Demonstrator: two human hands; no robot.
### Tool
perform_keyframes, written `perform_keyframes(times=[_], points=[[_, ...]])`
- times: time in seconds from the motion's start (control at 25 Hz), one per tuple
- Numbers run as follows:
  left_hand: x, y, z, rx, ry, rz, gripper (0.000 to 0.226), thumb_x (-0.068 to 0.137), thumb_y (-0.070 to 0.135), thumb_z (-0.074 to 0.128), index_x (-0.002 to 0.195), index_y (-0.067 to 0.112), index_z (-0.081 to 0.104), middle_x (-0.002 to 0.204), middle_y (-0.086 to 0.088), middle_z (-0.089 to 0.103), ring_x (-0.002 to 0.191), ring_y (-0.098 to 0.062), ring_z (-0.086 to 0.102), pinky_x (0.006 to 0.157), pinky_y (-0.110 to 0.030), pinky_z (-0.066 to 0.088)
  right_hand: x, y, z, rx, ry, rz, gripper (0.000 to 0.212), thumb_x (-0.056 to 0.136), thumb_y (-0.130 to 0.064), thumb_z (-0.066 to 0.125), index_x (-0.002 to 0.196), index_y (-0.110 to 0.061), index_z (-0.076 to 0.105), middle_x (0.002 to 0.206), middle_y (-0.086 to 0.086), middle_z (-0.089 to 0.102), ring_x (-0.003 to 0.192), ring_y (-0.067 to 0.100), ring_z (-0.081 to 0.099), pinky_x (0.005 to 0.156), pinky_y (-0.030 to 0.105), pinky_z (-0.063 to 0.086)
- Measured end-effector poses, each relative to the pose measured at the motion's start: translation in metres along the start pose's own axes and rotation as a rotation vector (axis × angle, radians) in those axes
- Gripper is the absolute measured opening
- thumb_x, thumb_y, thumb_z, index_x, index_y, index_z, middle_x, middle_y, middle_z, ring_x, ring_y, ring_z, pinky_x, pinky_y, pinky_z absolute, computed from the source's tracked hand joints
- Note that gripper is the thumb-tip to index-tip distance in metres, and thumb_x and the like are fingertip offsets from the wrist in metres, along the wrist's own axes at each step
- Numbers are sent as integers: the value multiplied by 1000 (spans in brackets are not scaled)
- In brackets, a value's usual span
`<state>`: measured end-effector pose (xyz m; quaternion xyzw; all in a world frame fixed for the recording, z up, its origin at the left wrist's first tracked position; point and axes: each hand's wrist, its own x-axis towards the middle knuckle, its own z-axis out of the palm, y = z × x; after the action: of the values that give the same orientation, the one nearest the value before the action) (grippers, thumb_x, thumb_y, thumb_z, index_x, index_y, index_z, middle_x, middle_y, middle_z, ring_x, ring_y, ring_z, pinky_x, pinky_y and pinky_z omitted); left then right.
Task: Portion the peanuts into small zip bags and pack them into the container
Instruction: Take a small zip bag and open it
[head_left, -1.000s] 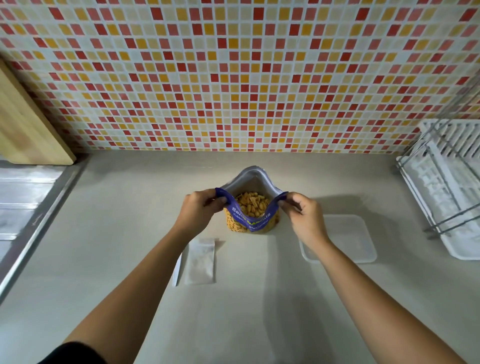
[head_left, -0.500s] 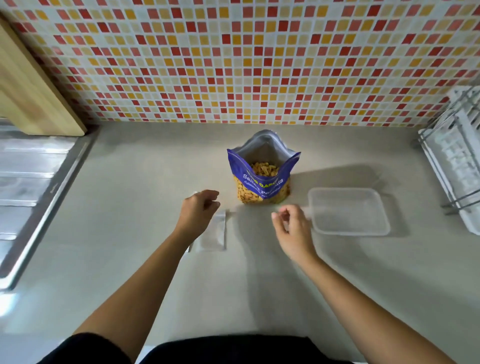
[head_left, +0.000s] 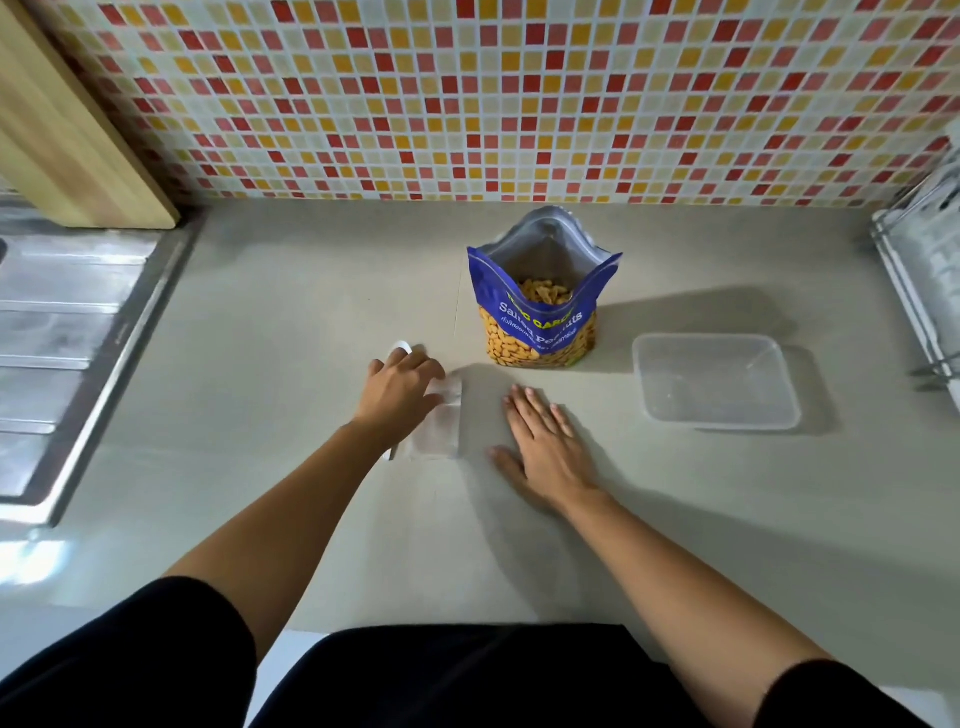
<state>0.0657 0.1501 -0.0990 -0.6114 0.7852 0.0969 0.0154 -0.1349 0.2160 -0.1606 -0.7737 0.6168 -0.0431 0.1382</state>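
Right hand (head_left: 545, 447) lies flat on the worktop (head_left: 311, 312), fingers straight; left hand (head_left: 400, 387) rests on the small zip bags (head_left: 439, 431) (grip unclear).

Both arms extended; left hand (head_left: 399, 391) fingers bent downward; right hand (head_left: 546, 448) flat, fingers straight.

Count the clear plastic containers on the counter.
1. The clear container lies on the counter, right of the open peanut bag and apart from it. The dish rack at the right edge may hide others.
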Motion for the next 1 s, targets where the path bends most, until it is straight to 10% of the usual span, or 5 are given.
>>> perform_keyframes(times=[0.32,0.64,1.0], points=[[-3,-8,0,12,265,150,5,67,22,70,67,26,74,65,9,69,67,-25,63,59,-32,31,0,3,4,-21,68,-45,69,93,-55,18,135,-8,48,142,8,48,131,23,45,108,35,19],[-8,-7,-10,-214,126,39,7,82,21,65,84,21,72,107,6,69,102,-26,56,77,-33,33,4,5,9,5,124,-96,70,90,-55,24,136,-7,46,144,9,46,134,24,42,111,39,30],[-16,27,-63,-1150,-84,-248,14,89,5,54,79,14,59,80,-2,68,62,-4,65,57,-14,45,-2,-22,-60,1388,48,377,28,87,-37,54,108,-19,56,103,-1,65,92,3,62,80,8,46]])
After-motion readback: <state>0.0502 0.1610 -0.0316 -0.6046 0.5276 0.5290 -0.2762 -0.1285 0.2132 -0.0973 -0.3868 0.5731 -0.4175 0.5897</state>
